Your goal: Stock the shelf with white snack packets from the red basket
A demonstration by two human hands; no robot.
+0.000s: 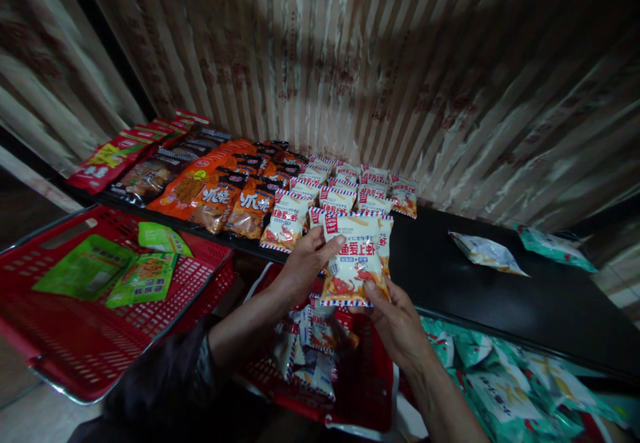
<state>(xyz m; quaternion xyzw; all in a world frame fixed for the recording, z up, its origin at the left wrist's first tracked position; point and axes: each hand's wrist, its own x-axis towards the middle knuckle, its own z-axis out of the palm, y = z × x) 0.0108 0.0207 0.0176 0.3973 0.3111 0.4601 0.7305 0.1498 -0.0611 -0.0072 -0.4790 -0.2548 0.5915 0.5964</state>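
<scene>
Both my hands hold a white snack bag [353, 266] with red lettering and a striped edge, above the front edge of the black shelf. My left hand [306, 259] pinches its left side, thumb on the front. My right hand [397, 316] grips the lower right corner, thumb also in front. A second bag of the same kind seems to sit right behind it, mostly hidden. Rows of matching white bags [285, 219] stand on the shelf just beyond. More of them [320, 329] lie jumbled in a red basket [370, 369] below my hands.
Left on the shelf [425, 249] are orange snack bags [253, 206], dark bags [145, 176] and red bags [107, 159]. A white bag [487, 253] and a teal bag [555, 248] lie at right. Another red basket [185, 306] holds green packets [93, 266]. Teal bags [505, 389] are heaped lower right.
</scene>
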